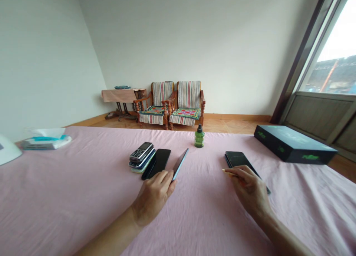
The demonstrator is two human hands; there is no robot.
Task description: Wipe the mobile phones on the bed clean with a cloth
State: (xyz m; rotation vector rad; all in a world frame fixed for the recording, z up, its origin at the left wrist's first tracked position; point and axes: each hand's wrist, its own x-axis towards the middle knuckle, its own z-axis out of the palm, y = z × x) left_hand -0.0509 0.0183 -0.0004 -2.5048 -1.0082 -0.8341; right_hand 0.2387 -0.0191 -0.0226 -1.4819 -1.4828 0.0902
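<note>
My left hand is closed around the lower end of a smartphone, which is tilted up on its edge. Just left of it lie dark smartphones, beside a stack of phones with a silver keypad phone on top. My right hand pinches a thin yellowish stick with a pale tip; most of it is hidden by the fingers. Under and behind that hand is a dark smartphone, with another dark edge visible beneath it.
A green bottle with a black cap stands upright on the pink cloth. At the right back sits a black box. A tissue pack and part of a white object are at far left. Two wooden chairs stand beyond.
</note>
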